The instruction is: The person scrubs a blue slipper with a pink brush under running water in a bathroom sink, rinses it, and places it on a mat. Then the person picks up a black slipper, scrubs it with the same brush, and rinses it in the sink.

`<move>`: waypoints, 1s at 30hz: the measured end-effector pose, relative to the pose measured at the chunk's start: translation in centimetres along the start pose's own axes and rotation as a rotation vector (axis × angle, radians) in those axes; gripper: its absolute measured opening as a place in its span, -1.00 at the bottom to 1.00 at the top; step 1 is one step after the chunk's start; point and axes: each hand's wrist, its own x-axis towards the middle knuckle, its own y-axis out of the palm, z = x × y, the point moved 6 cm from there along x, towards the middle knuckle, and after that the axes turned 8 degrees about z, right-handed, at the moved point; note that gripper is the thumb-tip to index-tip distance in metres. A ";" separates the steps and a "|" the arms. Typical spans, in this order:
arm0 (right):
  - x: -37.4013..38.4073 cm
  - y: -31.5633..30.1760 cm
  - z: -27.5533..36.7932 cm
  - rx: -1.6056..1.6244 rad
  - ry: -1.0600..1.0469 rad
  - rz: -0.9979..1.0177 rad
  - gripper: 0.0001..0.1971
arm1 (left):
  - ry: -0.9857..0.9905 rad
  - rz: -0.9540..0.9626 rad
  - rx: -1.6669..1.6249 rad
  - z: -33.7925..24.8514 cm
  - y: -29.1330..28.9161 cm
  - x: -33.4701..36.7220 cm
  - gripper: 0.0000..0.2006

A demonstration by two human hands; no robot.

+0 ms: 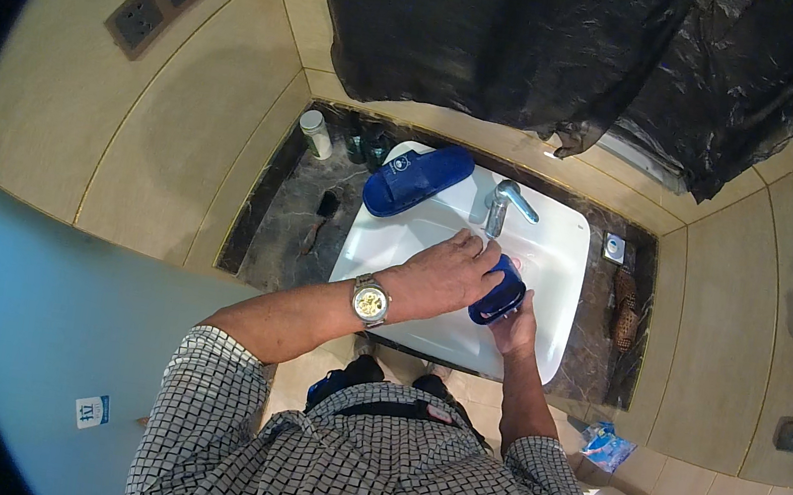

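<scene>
Over the white sink basin (396,248), a dark blue slide slipper (500,296) is tilted between my hands. My right hand (514,331) grips it from the right and below, with the thumb along its side. From the left, my left hand (441,275) has its fingers curled against the slipper; their tips are partly hidden. A wristwatch is on my left wrist. The matching blue slipper (417,182) lies across the sink's back-left rim. Just behind my hands stands the chrome faucet (496,219), its lever pointing right.
A dark stone counter (270,221) surrounds the sink. On its left are a white-lidded container (315,134), dark bottles (366,147) and a dark-headed brush-like item (320,217). To the right are a small white box (614,247) and a brown patterned object (624,313). Black plastic sheeting (504,41) hangs behind.
</scene>
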 end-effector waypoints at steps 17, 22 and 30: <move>-0.5 4.8 1.4 0.059 -0.091 0.080 -0.49 | 0.027 -0.050 -0.088 0.3 -1.4 -1.3 -0.49; -1.9 5.1 2.5 0.020 0.005 -0.109 -0.35 | -0.078 -0.148 -0.274 2.4 -0.8 -3.4 -0.43; -2.6 5.3 7.1 -0.153 -0.249 0.023 -0.56 | -0.278 -0.181 -0.503 4.8 0.7 -6.4 -0.19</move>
